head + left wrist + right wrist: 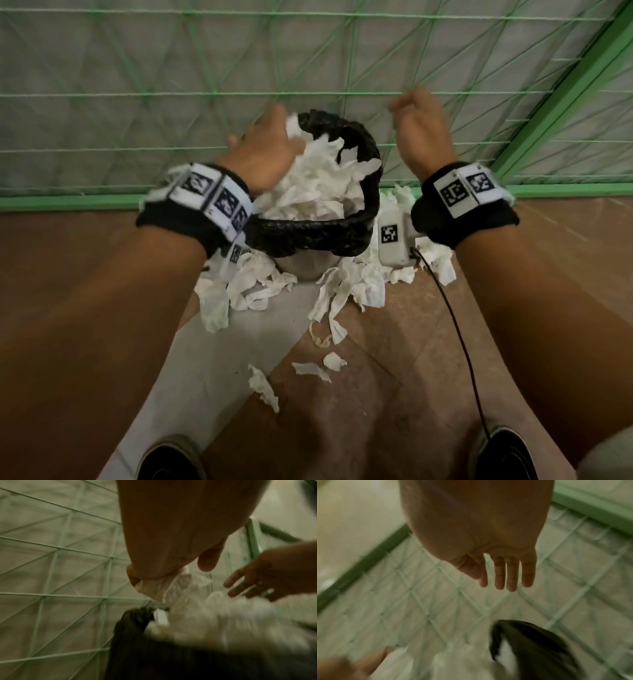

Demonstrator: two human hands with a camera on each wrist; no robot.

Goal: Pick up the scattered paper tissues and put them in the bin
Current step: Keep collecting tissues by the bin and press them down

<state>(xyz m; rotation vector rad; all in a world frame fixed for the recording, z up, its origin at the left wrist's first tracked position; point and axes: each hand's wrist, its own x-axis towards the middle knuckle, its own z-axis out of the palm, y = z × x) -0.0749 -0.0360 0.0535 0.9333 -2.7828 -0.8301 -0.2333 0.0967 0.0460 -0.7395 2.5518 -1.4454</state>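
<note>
A bin (308,233) lined with a black bag stands by the fence, heaped above its rim with white paper tissues (318,185). My left hand (270,150) lies on the far left of that heap. In the left wrist view its fingers (135,577) curl round a bunch of tissue (171,591) above the bin (137,642). My right hand (418,123) hangs in the air right of the bin, empty, with its fingers (501,574) loose and straight. More tissues (349,284) lie scattered on the floor around the bin's base, with a few scraps (263,380) nearer to me.
A green wire mesh fence (308,92) with a green base rail stands right behind the bin. A white tagged device (394,240) hangs below my right wrist, and its black cable (459,329) trails toward me. My shoes (171,459) show at the bottom edge.
</note>
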